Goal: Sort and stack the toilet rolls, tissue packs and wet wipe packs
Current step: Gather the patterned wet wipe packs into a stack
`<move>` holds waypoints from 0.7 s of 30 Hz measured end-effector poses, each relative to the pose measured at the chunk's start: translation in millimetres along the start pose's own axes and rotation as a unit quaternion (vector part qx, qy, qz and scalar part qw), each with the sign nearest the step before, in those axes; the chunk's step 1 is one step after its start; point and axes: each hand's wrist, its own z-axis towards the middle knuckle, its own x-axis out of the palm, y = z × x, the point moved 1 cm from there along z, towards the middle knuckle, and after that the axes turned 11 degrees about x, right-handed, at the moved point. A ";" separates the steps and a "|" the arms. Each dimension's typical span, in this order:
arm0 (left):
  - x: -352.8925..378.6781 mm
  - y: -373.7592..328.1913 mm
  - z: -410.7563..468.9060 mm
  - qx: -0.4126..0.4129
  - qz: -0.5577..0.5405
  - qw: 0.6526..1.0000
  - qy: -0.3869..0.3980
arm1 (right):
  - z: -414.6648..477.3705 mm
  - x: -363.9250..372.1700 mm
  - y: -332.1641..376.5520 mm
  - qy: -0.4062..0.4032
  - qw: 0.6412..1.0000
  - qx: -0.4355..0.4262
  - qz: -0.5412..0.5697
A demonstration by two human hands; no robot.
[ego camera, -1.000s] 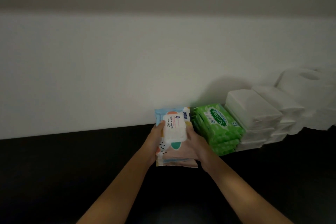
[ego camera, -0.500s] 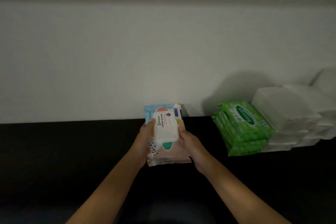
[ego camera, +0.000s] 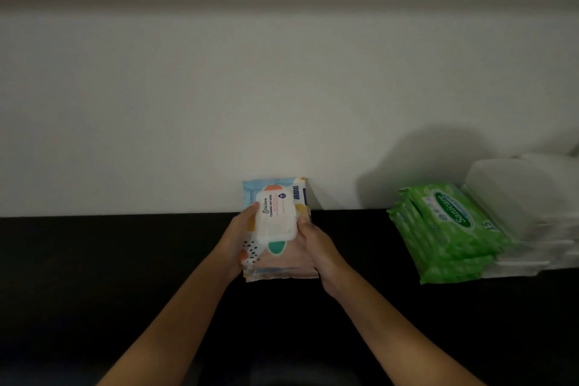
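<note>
The left hand [ego camera: 235, 241] and right hand [ego camera: 316, 251] clasp the patterned wet wipe stack [ego camera: 275, 219] from either side, fingers curled round it — by the wall [ego camera: 282, 103], now well left of the green Sanicare stack [ego camera: 451, 229] it adjoined a second ago.

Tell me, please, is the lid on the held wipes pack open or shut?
Shut: the white lid lies flat against the pack.

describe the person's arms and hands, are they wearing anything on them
Both arms are bare: no sleeves show on the left arm or right arm. The left hand and right hand wear no gloves, and no watch, bracelet or ring shows in the dim light.
</note>
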 end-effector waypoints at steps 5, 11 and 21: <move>2.7 -3.7 2.1 -0.003 0.013 1.000 0.004 | -0.5 1.8 6.0 0.008 0.999 -0.005 0.053; 4.4 -6.2 -2.3 -0.009 0.028 1.000 -0.001 | -0.6 -0.3 5.7 0.018 0.997 -0.031 0.072; 10.9 -7.8 -2.7 0.003 0.081 0.997 0.008 | 3.5 -1.7 4.9 0.010 0.999 -0.046 0.009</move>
